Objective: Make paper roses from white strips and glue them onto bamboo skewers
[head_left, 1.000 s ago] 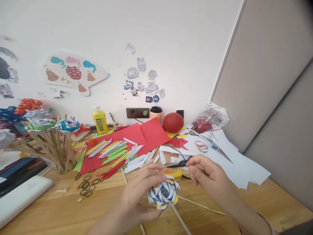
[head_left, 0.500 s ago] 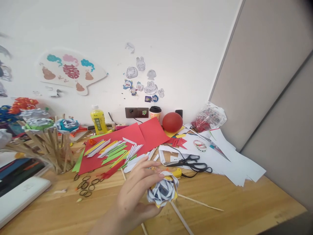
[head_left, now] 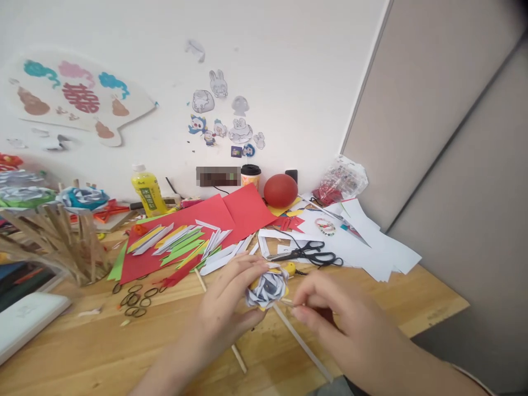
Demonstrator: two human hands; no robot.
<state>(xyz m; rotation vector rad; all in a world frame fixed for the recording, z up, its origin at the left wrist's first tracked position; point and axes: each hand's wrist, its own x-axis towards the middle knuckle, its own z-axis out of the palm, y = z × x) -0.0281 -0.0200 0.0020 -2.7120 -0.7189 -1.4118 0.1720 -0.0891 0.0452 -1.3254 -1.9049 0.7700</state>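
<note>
My left hand [head_left: 229, 294] is closed round a folded paper flower [head_left: 267, 287], white with yellow bits at its edge, held above the table. To the right of the flower, my right hand [head_left: 330, 313] is closed in a pinch on a thin wooden stick [head_left: 287, 302], whose far end lies close to the flower. A pale flat strip [head_left: 305, 346] slants down from below the flower. Another wooden stick [head_left: 239, 358] shows beneath my left hand. Behind the flower, a yellow glue gun-like tool [head_left: 291, 269] with a black cord is partly hidden.
Black scissors [head_left: 307, 253] lie beyond my hands, near white paper [head_left: 379, 247]. Folded strips rest on red paper [head_left: 214, 212]. Black rubber bands [head_left: 132, 300] lie at left, by a jar of sticks [head_left: 82, 247]. A yellow bottle [head_left: 148, 192] and red balloon [head_left: 280, 191] stand behind.
My right hand has come into view from the right and pinches the thin stick beside the flower. My left hand still holds the flower. The view has shifted right and down.
</note>
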